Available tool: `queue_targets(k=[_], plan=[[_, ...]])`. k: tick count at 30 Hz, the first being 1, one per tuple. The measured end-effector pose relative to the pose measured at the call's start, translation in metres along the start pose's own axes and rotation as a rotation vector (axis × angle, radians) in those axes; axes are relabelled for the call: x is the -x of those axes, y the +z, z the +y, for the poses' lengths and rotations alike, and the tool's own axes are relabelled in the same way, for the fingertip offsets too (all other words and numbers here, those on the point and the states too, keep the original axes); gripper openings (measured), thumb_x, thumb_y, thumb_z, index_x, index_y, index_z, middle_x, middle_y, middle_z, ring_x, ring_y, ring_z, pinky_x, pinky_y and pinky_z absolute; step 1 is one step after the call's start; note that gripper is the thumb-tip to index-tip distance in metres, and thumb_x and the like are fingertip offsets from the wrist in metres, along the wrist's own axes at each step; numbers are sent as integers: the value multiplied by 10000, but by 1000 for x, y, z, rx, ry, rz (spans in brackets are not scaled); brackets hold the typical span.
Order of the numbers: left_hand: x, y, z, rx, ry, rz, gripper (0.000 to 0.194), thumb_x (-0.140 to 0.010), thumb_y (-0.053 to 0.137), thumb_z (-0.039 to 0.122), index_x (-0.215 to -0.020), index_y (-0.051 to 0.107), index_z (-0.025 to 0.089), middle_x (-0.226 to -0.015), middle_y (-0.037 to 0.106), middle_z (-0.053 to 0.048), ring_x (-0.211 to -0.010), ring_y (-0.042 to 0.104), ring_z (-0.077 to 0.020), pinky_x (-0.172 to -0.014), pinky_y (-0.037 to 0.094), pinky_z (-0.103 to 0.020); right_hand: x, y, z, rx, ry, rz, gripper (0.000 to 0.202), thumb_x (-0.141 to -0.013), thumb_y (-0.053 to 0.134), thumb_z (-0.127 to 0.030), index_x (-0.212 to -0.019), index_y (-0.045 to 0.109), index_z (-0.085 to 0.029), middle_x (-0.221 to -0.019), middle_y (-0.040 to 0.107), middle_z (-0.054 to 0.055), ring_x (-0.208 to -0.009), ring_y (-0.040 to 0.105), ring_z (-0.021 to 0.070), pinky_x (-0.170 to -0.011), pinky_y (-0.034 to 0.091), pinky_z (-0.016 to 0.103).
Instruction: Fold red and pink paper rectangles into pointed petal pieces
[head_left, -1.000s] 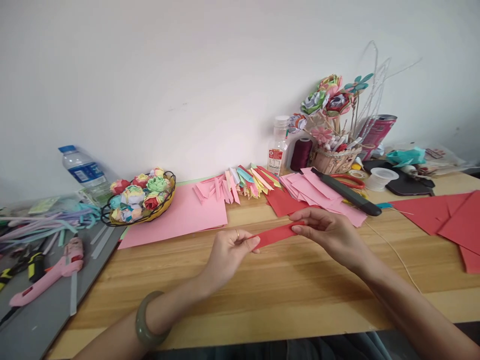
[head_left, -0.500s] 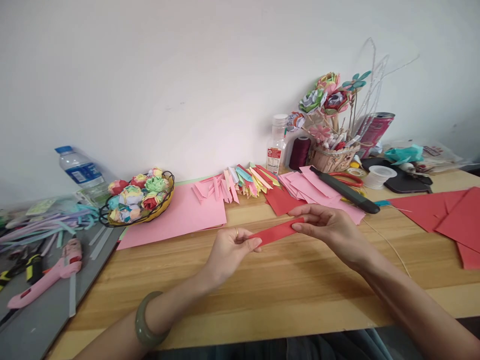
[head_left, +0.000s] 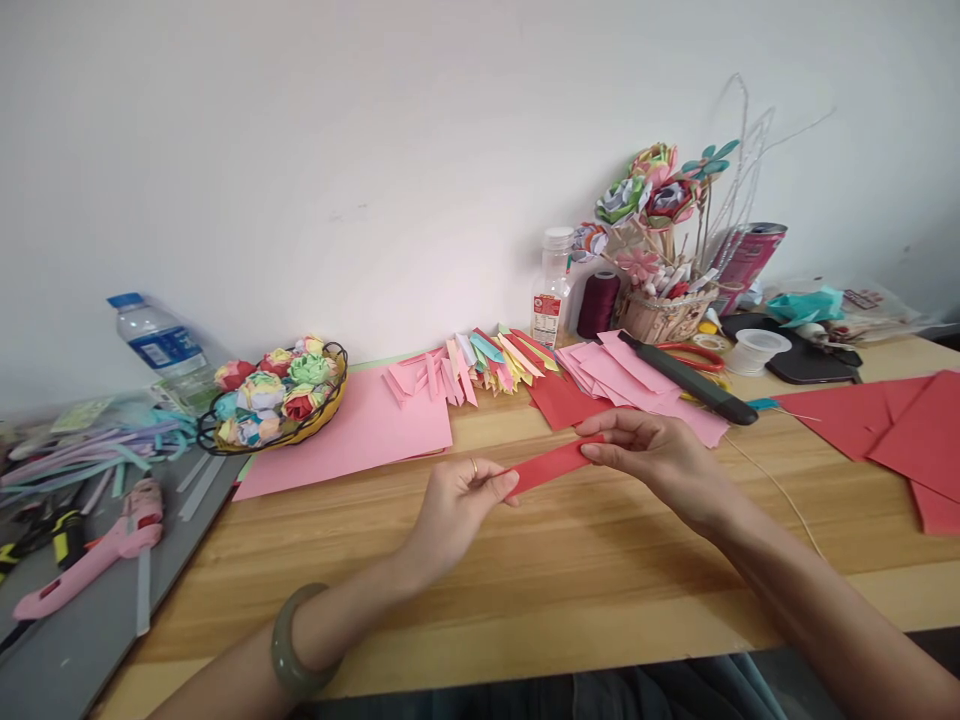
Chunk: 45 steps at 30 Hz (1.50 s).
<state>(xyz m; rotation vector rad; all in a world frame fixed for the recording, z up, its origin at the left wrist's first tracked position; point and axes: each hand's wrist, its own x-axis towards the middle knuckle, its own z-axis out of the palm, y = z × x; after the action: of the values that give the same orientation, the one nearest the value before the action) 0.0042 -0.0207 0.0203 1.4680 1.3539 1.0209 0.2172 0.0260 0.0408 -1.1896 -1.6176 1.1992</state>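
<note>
A narrow red paper strip (head_left: 551,470) is stretched between my two hands above the wooden table (head_left: 480,590). My left hand (head_left: 466,502) pinches its left end between thumb and fingers; a ring and a green bangle show on that arm. The strip's right end, slightly higher, is in the pinch of my right hand (head_left: 645,455). Behind the hands lie a red paper piece (head_left: 562,400), a stack of pink paper pieces (head_left: 615,370) and a pile of folded coloured paper pieces (head_left: 495,360).
A basket of paper flowers (head_left: 322,420) and a water bottle (head_left: 161,345) stand at the left, near a pink glue gun (head_left: 97,565). A dark-handled tool (head_left: 690,380), a flower pot (head_left: 667,315) and red sheets (head_left: 919,435) are at the right.
The view has shifted very slightly. Both hands still hold the red strip in nearly the same pose.
</note>
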Motion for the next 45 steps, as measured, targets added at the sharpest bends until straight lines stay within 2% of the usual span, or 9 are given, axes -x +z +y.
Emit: queue_targets(k=[3,6,10,13,18,22,31,39,45], plan=[[-3,0,-2,-38,78,13,280,-774,557,344,-590,653,156,-615,592,-16,-604,511,-137,-566,378,-232,-3,-1,5,40,1,-24,421,-601,699,-570,-772,669,-187,-735,687,65,-693,636,214,-582,487,306],[-9,0,-8,-115,141,17,222,-747,587,283,-577,671,166,-691,604,-27,-666,536,-151,-612,404,-242,-10,-2,12,106,18,-129,354,-641,670,-528,-738,656,-188,-716,685,51,-680,635,200,-581,476,295],[-14,4,-20,-178,48,-20,132,-737,586,199,-731,713,161,-727,652,-37,-686,572,-163,-662,437,-267,-20,-3,23,172,25,-236,260,-649,648,-438,-682,634,-180,-673,680,30,-634,622,181,-556,452,278],[-16,7,-25,-188,1,-25,190,-710,605,154,-881,686,142,-736,663,-34,-655,580,-151,-621,442,-249,-24,-6,27,250,11,-261,230,-661,625,-404,-665,652,-176,-625,663,17,-591,592,169,-537,423,272],[-17,9,-23,-233,-27,-60,83,-719,575,126,-767,643,136,-697,669,-33,-643,610,-143,-608,449,-228,-27,-10,31,366,-33,-257,216,-677,611,-395,-686,683,-192,-647,675,12,-603,588,175,-558,421,278],[-16,9,-19,-296,-15,-73,98,-727,547,120,-735,642,145,-698,682,-39,-648,623,-157,-609,450,-240,-28,-9,38,443,-76,-239,214,-723,572,-382,-716,686,-201,-683,690,15,-622,599,183,-574,429,288],[-15,9,-14,-461,87,-125,192,-739,457,64,-768,616,167,-660,634,0,-615,568,-150,-590,385,-234,-27,-5,48,602,-148,-201,222,-798,486,-296,-805,686,-201,-843,702,66,-774,610,237,-706,433,343],[-15,12,-14,-625,310,-235,386,-828,379,72,-1132,584,195,-918,657,-48,-846,579,-192,-793,413,-279,-29,-4,48,686,-175,-229,238,-842,434,-294,-762,637,-198,-801,679,62,-733,594,210,-653,406,305],[-15,11,-15,-899,436,-349,460,-833,335,52,-1205,557,209,-795,594,-51,-774,526,-198,-737,430,-295,-32,-3,46,740,-163,-238,227,-846,445,-293,-740,615,-187,-770,665,58,-709,585,191,-620,387,277]])
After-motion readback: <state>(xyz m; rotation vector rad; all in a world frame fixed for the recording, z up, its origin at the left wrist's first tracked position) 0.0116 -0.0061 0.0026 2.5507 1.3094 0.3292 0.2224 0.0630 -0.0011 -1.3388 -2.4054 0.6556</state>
